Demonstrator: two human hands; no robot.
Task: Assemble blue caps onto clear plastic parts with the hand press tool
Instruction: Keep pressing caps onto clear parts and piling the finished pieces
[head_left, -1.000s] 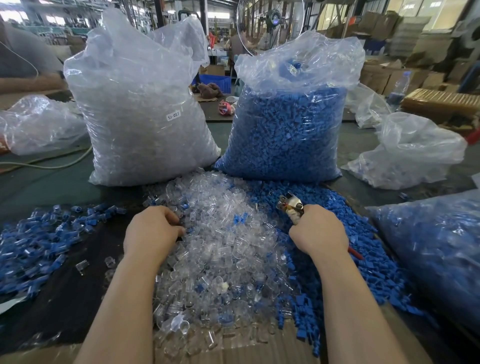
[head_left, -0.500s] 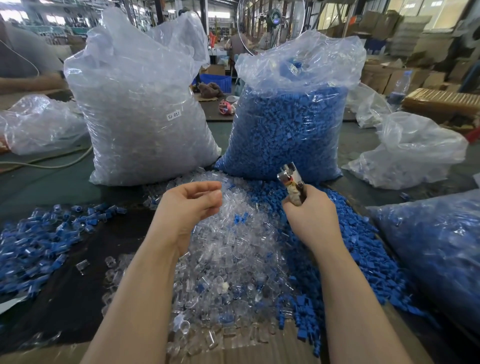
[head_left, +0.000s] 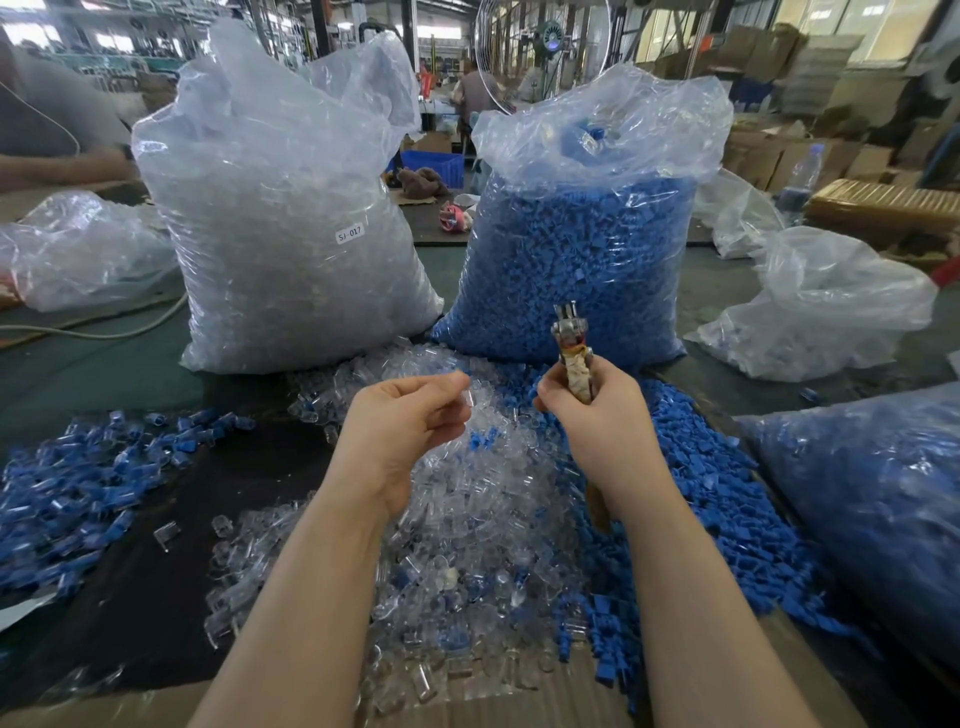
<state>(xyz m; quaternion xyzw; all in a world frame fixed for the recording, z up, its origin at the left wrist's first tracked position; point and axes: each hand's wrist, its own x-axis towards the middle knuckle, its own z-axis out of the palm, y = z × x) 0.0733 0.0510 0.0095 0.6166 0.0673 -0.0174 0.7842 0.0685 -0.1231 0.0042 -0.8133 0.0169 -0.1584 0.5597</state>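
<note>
Left hand (head_left: 410, 415), at pile a second ago, now raised; clear part (head_left: 467, 402) pinched at fingertips, just beside press tool (head_left: 571, 343). Tool lifted upright, gripped by right hand (head_left: 592, 410). Loading judged next. Blue caps (head_left: 727, 519) heaped on bench (head_left: 78, 364).

A hand press tool (head_left: 571, 348) stands nearly upright in the right hand (head_left: 597, 410), its metal head uppermost and its taped handle inside the curled fingers. The left hand (head_left: 405, 421) pinches one small clear plastic part (head_left: 467, 399) (hard to make out against the heap) at its fingertips. Below both lies a pile of clear plastic parts (head_left: 467, 519), with loose blue caps (head_left: 701, 493) heaped along its right side.
</note>
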